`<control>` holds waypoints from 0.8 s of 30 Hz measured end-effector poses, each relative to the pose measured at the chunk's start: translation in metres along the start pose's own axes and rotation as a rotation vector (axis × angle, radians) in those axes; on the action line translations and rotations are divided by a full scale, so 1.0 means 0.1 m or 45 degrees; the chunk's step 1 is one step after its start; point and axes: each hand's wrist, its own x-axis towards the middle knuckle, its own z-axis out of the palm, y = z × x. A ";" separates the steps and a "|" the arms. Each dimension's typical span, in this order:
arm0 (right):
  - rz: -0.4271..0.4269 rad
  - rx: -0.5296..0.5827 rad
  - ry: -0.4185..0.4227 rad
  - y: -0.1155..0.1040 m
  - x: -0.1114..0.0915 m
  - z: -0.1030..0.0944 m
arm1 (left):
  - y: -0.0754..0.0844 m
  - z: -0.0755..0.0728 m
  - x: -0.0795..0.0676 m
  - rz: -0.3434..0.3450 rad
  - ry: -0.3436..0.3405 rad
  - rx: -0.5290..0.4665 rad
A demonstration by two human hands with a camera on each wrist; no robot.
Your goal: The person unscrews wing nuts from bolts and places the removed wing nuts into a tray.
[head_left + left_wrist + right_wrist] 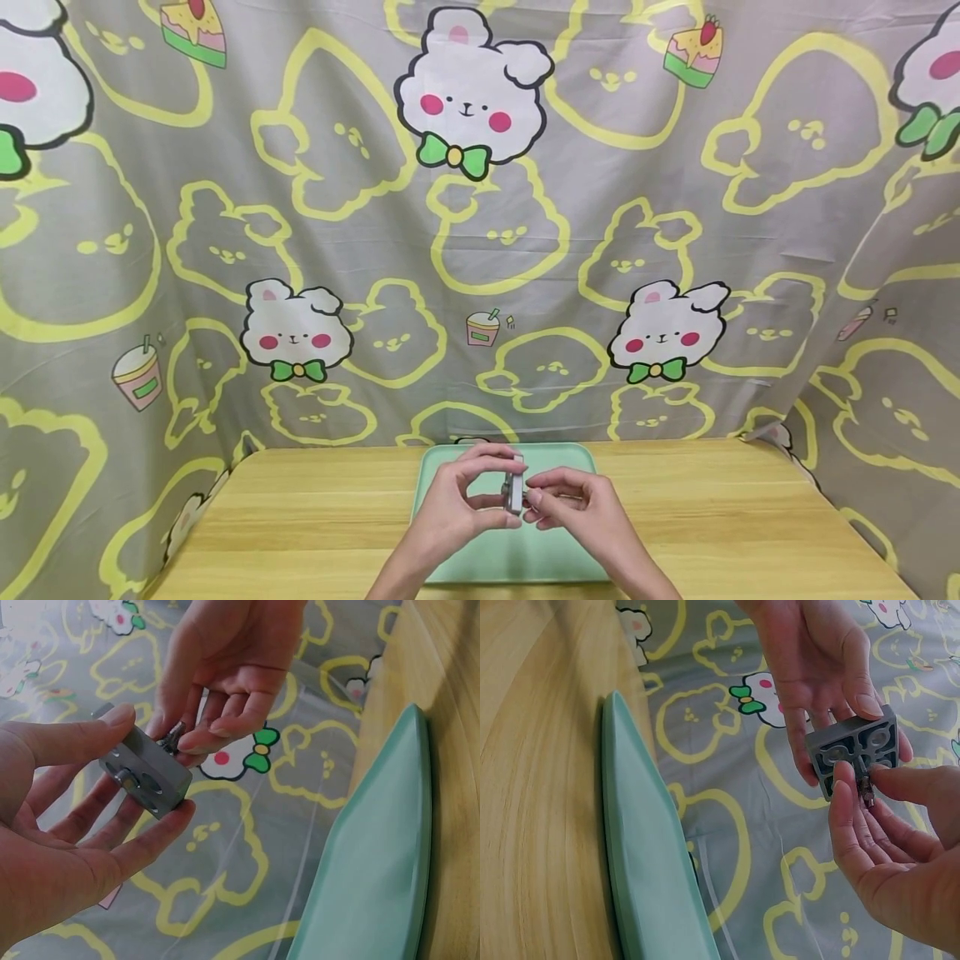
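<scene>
My left hand grips a small grey block by its edges, thumb on one side and fingertips on the other. One face of the block has round holes, and a short peg stands out of it in the left wrist view. The other face, in the right wrist view, is ribbed with round recesses. At its middle my right hand pinches a small metal fitting between thumb and fingers, right against the block. Its exact kind is too small to tell. Both hands are held up above a green tray.
The tray lies on a light wooden table. Behind and at both sides of the table hangs a grey curtain printed with white bears and yellow outlines.
</scene>
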 end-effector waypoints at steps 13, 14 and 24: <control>-0.190 -0.270 0.159 -0.02 -0.02 0.09 | 0.00 -0.05 -0.01 -0.005 0.012 -0.060; -0.219 -0.287 0.162 -0.01 -0.02 0.10 | 0.00 -0.06 -0.01 -0.016 0.013 -0.065; -0.730 -0.464 0.121 0.07 -0.01 0.11 | 0.00 -0.07 -0.01 -0.021 0.019 -0.090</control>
